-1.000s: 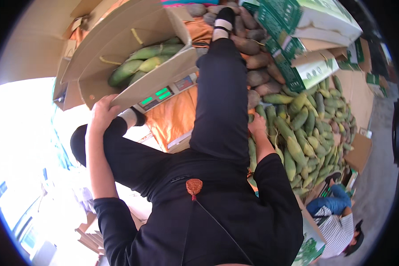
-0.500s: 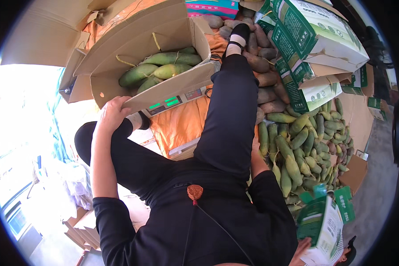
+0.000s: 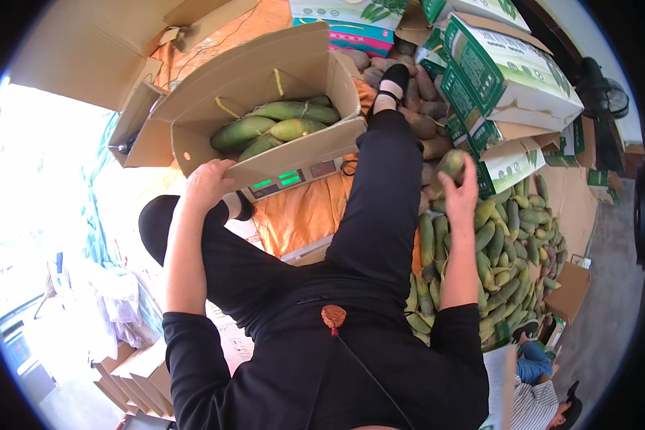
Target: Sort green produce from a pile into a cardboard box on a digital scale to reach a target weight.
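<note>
The right hand (image 3: 460,190) grasps 1 green radish (image 3: 450,167); a radish heap (image 3: 509,251) spreads to its right. The left hand (image 3: 206,183) grips a cardboard box (image 3: 308,150) above an orange sheet (image 3: 301,208). Well right of both hands stand a fan (image 3: 605,97) and grey floor (image 3: 613,236).

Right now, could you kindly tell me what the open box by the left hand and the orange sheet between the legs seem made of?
The open box: apparently cardboard, matte brown, judging by its thin, stiff walls and flaps.
The orange sheet: perhaps plastic or cloth, possibly faintly glossy, since its wrinkles catch light.
</note>
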